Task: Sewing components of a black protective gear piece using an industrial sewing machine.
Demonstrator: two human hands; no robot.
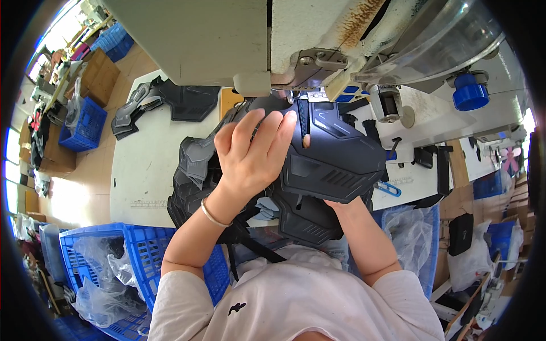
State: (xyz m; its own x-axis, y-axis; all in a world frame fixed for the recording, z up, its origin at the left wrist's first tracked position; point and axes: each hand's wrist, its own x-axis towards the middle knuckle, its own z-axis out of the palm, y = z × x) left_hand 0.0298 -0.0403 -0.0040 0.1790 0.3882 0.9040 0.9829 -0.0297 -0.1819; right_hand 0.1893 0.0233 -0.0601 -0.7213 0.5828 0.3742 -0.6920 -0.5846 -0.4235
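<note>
Head view: I see a black panel (335,156) partly under the sewing machine (199,45), left hand (250,150) over it, fingers loosely spread, seemingly steadying it; right hand (342,204), mostly hidden below, probably supports it, though its fingers I can't tell.

No wording or number comes through clearly enough to read. A ruler-like scale (149,203) runs along the near left part of the pale bench (136,173), its fine graduations showing but any figures too small to make out. A similar scale (402,181) lies on the right part, equally illegible. The dark pouch (461,241) at far right bears a small pale mark, too blurred to decipher.
</note>
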